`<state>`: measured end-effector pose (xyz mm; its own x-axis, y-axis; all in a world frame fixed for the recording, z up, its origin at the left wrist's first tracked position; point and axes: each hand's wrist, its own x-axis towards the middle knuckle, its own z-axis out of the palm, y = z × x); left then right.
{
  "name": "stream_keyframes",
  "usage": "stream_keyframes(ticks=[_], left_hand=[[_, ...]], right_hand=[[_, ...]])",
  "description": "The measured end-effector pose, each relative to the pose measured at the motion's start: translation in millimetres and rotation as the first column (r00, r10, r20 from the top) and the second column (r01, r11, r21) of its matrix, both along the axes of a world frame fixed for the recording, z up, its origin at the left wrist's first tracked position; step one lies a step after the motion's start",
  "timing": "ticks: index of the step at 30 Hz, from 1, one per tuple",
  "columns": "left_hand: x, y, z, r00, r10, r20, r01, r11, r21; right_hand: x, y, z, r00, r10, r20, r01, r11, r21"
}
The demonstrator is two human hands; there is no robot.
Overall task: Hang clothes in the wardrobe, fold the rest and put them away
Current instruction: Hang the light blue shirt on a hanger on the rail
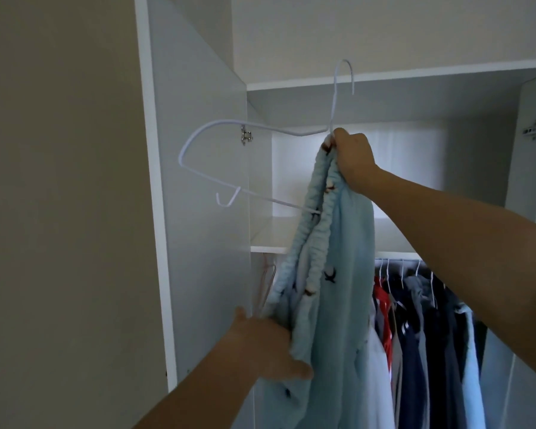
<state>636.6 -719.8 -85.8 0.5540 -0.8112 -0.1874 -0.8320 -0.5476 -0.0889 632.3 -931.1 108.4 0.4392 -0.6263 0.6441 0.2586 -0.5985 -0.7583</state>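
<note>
Before the tall white wardrobe (198, 212), doors open, a rail of dark, red and pale hanging clothes (421, 320) fills the lower right compartment beneath a white shelf (270, 249). Pale blue fleece garment with small dark prints (338, 289): hangs long axis vertical, its ribbed edge bunched at the top, in front of the wardrobe and left of the rail. Right hand (355, 159): raised, grip curled around the garment's top together with the neck of the white wire hanger (223, 128), whose body tilts out to the left, hook upward. Left hand (266, 345): lower, fingers closed on the garment's left edge. Judgement: the hanger's free left arm lies up and left of the left hand's cloth, so threading falls to that hand.
</note>
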Motion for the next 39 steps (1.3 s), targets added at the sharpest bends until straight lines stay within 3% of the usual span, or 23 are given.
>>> stream_keyframes(ticks=[3,5,9,13,17,21,24,28,31,35,39], left_hand=[[12.1,26.2,28.5,0.991,0.043,-0.131,-0.064,0.985,-0.163],[18.1,44.6,56.3,0.987,0.036,-0.154,-0.077,0.960,-0.268],[26.7,64.1,99.1,0.994,0.105,0.025,-0.090,0.937,-0.338],[27.1,69.4,132.4,0.947,0.127,0.295,0.033,0.876,-0.481],[28.4,69.2,150.7,0.913,0.122,0.390,0.174,0.746,-0.642],[29.1,54.1,162.5,0.968,0.083,0.238,0.165,0.504,-0.848],[28.0,36.1,163.4,0.996,-0.006,0.085,0.080,0.418,-0.905],[25.3,21.7,161.0,0.997,-0.027,-0.075,-0.058,0.397,-0.916],[18.9,10.1,157.7,0.985,-0.091,-0.145,-0.082,0.491,-0.867],[17.6,-11.4,140.2,0.999,0.044,-0.017,-0.040,0.609,-0.792],[21.9,-9.4,116.2,0.991,0.117,0.064,-0.029,0.659,-0.751]], right_hand=[[-18.9,-26.6,-5.1,0.989,-0.145,-0.015,0.145,0.989,-0.019],[-32.9,-47.5,-16.3,0.970,-0.210,-0.123,0.203,0.977,-0.069],[-39.5,-67.1,-41.9,0.928,-0.340,-0.154,0.324,0.938,-0.124],[-41.8,-70.8,-54.1,0.900,-0.390,-0.196,0.357,0.916,-0.184],[-39.7,-62.8,-61.7,0.862,-0.423,-0.280,0.320,0.882,-0.346],[-30.6,-40.1,-54.9,0.923,-0.285,-0.260,0.185,0.918,-0.351],[-24.4,-23.5,-50.8,0.979,-0.119,-0.165,0.076,0.966,-0.246],[-25.2,-21.2,-49.4,0.965,-0.149,-0.215,0.113,0.979,-0.168],[-24.0,-26.4,-52.1,0.921,-0.197,-0.335,0.148,0.975,-0.164],[-17.2,-32.2,-62.4,0.945,-0.177,-0.274,0.143,0.980,-0.142],[-30.0,-55.1,-85.2,0.880,-0.166,-0.446,0.096,0.980,-0.175]])
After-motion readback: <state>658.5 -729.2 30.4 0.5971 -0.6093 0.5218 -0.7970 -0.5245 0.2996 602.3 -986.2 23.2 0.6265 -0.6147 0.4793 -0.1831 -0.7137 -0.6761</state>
